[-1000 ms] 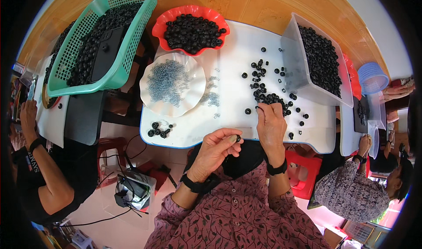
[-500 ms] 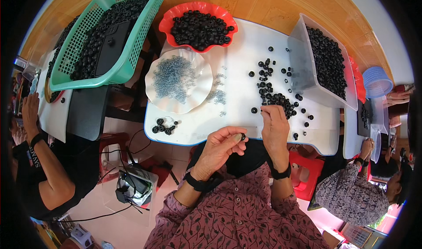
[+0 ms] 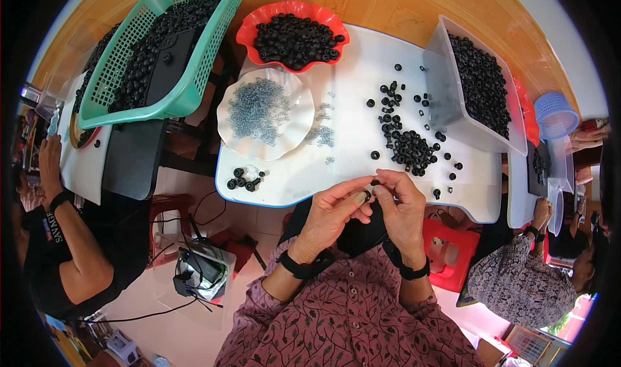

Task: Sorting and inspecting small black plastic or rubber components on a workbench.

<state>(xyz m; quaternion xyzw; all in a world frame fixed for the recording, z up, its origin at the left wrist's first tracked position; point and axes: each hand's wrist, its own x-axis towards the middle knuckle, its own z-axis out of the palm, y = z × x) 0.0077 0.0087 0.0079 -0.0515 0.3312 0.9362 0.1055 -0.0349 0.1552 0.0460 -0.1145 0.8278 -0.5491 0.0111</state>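
Observation:
Just past the table's near edge, my two hands meet at the fingertips. A small round black part (image 3: 368,197) is pinched between the thumb and fingers of my left hand (image 3: 326,215). My right hand (image 3: 403,213) closes on another small black piece (image 3: 374,183), held against the first; its exact kind is too small to tell. Beyond my right hand lies a loose pile of black parts (image 3: 414,152) on the white table (image 3: 352,118). Several round black pieces (image 3: 239,173) sit together near the table's left corner.
A white wavy plate (image 3: 301,101) holds small grey spring-like pieces, some spilled beside it. Behind it stands a red bowl (image 3: 244,33) of black parts. A clear bin (image 3: 446,108) is at right, a green basket (image 3: 187,101) at left. Other people sit on both sides.
My right hand has come back from the pile toward my left, bringing a small black piece to the part there. Both hands now touch near the table edge.

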